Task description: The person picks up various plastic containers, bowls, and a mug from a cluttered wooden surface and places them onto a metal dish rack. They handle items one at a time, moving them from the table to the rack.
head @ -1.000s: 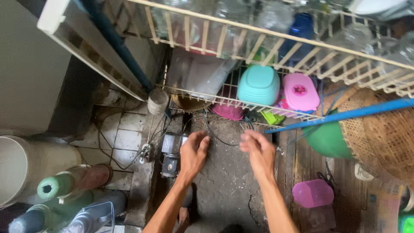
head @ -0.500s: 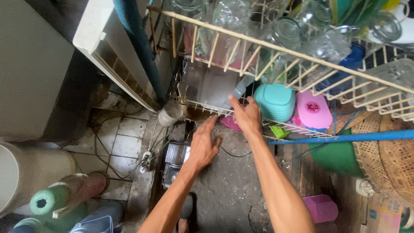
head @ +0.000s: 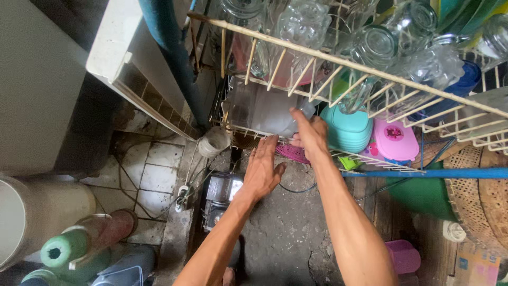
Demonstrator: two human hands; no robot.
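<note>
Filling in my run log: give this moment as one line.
right hand: grips clear plastic container on lower shelf of wire rack | left hand: open, just below it | beside: teal container

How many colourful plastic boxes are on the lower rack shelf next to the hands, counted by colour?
Teal box: 1
Pink box: 1
Total: 2
The right hand is on a clear plastic container beside the teal box; the left hand is open just below it.

floor: cracked concrete (head: 288, 238) | left: dirty white tiles (head: 159, 177) | light: daylight
</note>
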